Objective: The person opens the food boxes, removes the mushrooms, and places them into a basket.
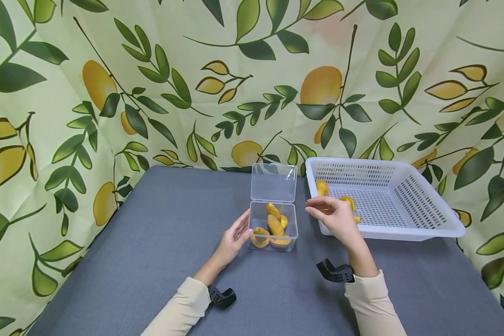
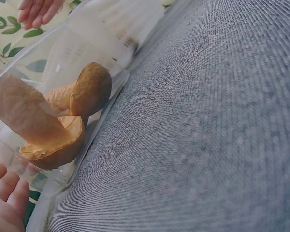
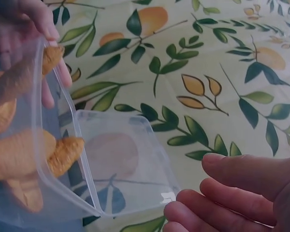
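A clear plastic box (image 1: 294, 220) stands on the grey table with its lid (image 1: 274, 183) tipped open behind it. Several tan-brown mushrooms (image 1: 275, 225) lie inside, stems and caps pointing different ways; a cap (image 2: 91, 89) shows through the wall in the left wrist view. My left hand (image 1: 233, 237) rests against the box's left side, fingers fairly straight and thumb near the front corner. Between the box and a white basket (image 1: 424, 233), my right hand (image 1: 333, 215) hovers at the basket's left rim. Nothing shows between its fingers (image 3: 232, 169) in the right wrist view.
More yellowish mushrooms (image 1: 321, 187) lie in the left part of the perforated basket, partly hidden by my right hand. A leaf-and-fruit patterned cloth (image 1: 218, 116) hangs behind the table (image 1: 172, 224). Black camera mounts (image 1: 222, 297) sit on both wrists.
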`<control>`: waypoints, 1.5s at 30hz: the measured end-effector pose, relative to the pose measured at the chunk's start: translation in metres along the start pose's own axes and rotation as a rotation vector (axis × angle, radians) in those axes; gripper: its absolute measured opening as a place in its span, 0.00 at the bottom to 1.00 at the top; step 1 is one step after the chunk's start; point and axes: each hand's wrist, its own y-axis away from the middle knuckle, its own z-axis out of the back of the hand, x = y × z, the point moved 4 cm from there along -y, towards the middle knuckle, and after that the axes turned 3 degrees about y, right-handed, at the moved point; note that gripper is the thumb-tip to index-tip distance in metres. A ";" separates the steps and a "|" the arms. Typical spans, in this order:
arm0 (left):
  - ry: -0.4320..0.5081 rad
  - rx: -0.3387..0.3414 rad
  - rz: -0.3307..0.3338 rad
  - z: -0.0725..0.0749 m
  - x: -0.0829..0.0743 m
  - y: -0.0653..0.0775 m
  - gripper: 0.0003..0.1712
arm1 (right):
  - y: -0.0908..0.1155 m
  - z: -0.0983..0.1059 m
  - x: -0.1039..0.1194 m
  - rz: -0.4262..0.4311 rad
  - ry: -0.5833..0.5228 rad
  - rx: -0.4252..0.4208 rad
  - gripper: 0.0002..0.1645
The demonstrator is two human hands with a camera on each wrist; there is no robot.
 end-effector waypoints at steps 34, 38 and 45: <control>-0.004 0.008 -0.055 -0.001 0.000 0.002 0.33 | 0.008 -0.077 0.021 0.181 -0.103 0.267 0.12; -0.014 0.011 -0.093 -0.001 0.000 0.001 0.33 | 0.009 -0.084 0.020 0.204 -0.092 0.288 0.12; 0.011 0.007 0.005 0.000 0.001 0.000 0.33 | 0.008 -0.095 0.020 0.221 -0.084 0.336 0.15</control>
